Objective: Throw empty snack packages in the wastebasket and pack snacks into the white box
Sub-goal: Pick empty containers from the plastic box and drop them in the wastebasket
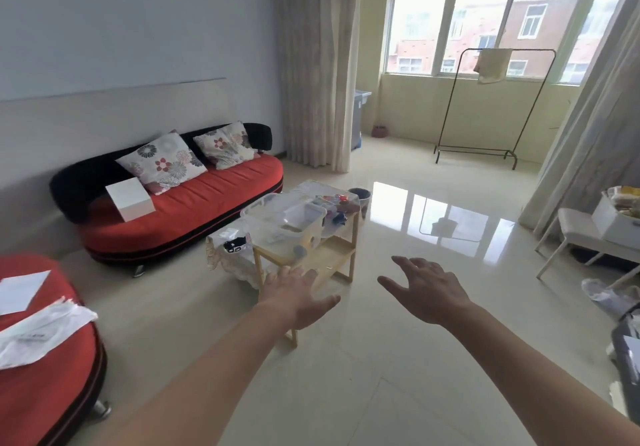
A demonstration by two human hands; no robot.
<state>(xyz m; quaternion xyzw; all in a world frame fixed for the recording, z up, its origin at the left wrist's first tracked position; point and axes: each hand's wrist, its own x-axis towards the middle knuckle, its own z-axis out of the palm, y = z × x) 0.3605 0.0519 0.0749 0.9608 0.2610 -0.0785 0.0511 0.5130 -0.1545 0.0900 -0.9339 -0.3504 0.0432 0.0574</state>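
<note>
My left hand (pixel 294 298) and right hand (pixel 427 293) hover apart, fingers spread, holding nothing, near the tabletop (pixel 304 187) edge; open floor (pixel 346 376) below.

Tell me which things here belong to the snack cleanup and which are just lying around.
For the job: white box, snacks, wastebasket.
Just lying about: cushions, clothes rack, towel, paper.

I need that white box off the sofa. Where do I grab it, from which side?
Probably clasp the white box by two opposite side faces, left hand and right hand, coming from the open front of the sofa. Its faces look flat and smooth, no handle visible, and a floral cushion sits close behind it.
</note>
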